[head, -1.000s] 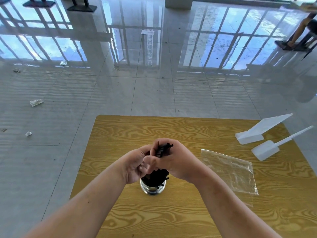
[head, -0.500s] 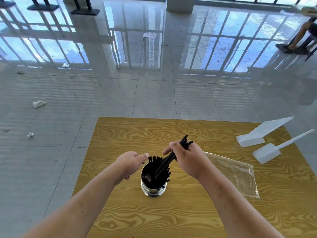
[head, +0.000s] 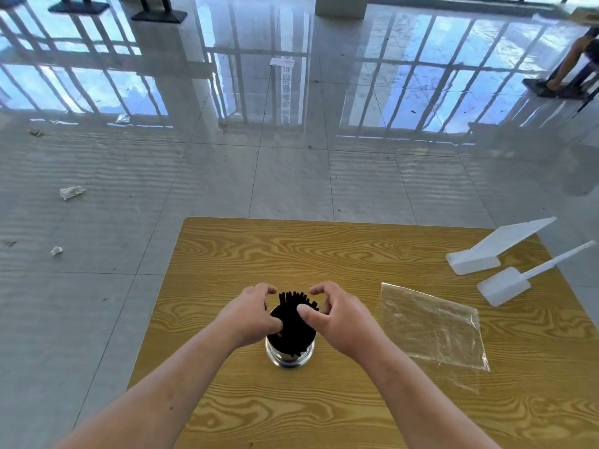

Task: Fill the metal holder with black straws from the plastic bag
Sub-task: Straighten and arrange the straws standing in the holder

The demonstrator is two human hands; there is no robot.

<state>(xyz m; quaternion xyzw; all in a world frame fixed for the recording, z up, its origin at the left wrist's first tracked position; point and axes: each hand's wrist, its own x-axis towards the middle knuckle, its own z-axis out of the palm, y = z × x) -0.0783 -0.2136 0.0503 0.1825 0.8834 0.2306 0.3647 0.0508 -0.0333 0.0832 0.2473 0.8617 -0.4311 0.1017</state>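
Note:
A shiny metal holder (head: pixel 287 357) stands on the wooden table (head: pixel 324 251), packed with black straws (head: pixel 293 301) whose tips fan out above its rim. My left hand (head: pixel 251 315) curls round the bundle from the left, its thumb against the straws. From the right, my right hand (head: pixel 338 319) cups the same bundle with its thumb pressed on top. The clear plastic bag (head: pixel 431 325) lies flat to the right of the holder, and I see no straws in it.
Two white plastic pieces (head: pixel 486 251) (head: pixel 505 288) lie near the table's far right edge. Beyond the table is a glossy tiled floor with paper scraps (head: pixel 72 192). A seated person's legs (head: pixel 564 72) show at the far right.
My right hand has lowered the straws it held into the holder. Both hands have come together around the bundle's top.

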